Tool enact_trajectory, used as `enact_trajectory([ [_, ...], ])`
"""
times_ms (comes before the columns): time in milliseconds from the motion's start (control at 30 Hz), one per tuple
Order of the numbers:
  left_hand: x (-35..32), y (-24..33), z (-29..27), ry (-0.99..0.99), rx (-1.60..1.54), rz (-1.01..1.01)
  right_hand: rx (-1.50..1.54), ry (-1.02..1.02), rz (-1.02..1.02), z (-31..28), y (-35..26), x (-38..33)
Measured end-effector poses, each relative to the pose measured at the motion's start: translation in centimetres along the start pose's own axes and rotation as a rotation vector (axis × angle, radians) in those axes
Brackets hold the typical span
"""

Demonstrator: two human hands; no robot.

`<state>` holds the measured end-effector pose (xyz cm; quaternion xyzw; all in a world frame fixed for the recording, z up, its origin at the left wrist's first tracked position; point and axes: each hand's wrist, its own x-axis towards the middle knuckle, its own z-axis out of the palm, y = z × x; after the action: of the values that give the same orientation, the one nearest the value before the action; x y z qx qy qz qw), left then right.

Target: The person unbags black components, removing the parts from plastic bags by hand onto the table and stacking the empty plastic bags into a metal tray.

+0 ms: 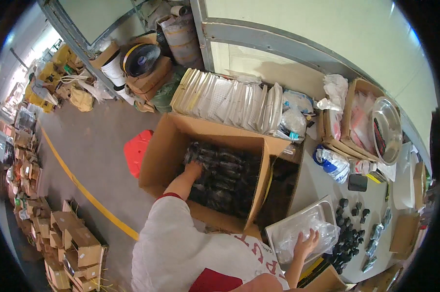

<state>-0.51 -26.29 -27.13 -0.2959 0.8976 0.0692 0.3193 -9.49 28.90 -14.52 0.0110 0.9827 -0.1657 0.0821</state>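
Grip: left hand (pixel 194 170) inside carton (pixel 157 151), I cannot tell; right hand (pixel 306 244) spread wide at clear bags (pixel 329 234), carton's right | Keep black packets (pixel 225 171) level

Ref = big open carton (pixel 154 163): plain brown. In it: black packets (pixel 224 170), glossy white glints. Left of it: solid bright red plastic piece (pixel 139 152); further left, grey floor (pixel 93 141) with one yellow stripe (pixel 91 195). Behind it: white sheets (pixel 224 100), yellowish at left end; well behind, pale greenish-cream wall panels (pixel 288 19), grey frame (pixel 273 43). Right of it: dull silver tray (pixel 281 236), colourless clear bag (pixel 322 231); further right, pale grey tabletop (pixel 317 187), black small parts (pixel 346 238), blue-and-white bag (pixel 332 163), shiny silver bowl (pixel 394 117). Front of it: white shirt (pixel 220 253), dark red lettering, dark red patch (pixel 215 281), dark red cuff (pixel 171 196).
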Motion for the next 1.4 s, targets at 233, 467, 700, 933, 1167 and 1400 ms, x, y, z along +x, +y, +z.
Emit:
enact_trajectory([
  [233, 4.7, 2.0, 1.5, -0.076, -0.096, 0.053, 0.177, 0.261, -0.193, -3.7, -5.8, -0.3],
  [467, 4.6, 1.2, 1.7, 0.084, 0.154, 0.248, 0.292, 0.187, -0.291, -5.5, -11.2, -0.7],
  [700, -14.0, 8.1, -19.6, -0.067, 0.341, 0.548, 0.569, 0.069, -0.473, -6.5, -15.0, -2.6],
  [933, -27.2, 16.9, -25.9, 0.236, -0.125, 1.286, 0.845, -0.031, -0.883, -11.0, -16.8, -3.7],
  [1167, -30.8, 26.8, -20.4, 0.433, -0.153, 1.634, 0.65, 0.168, -0.766, -14.0, -8.6, -6.5],
  [1400, -32.5, 33.4, -15.6, 0.198, -0.337, 1.659, 0.918, 0.212, -0.588, -12.1, -2.3, -9.0],
])
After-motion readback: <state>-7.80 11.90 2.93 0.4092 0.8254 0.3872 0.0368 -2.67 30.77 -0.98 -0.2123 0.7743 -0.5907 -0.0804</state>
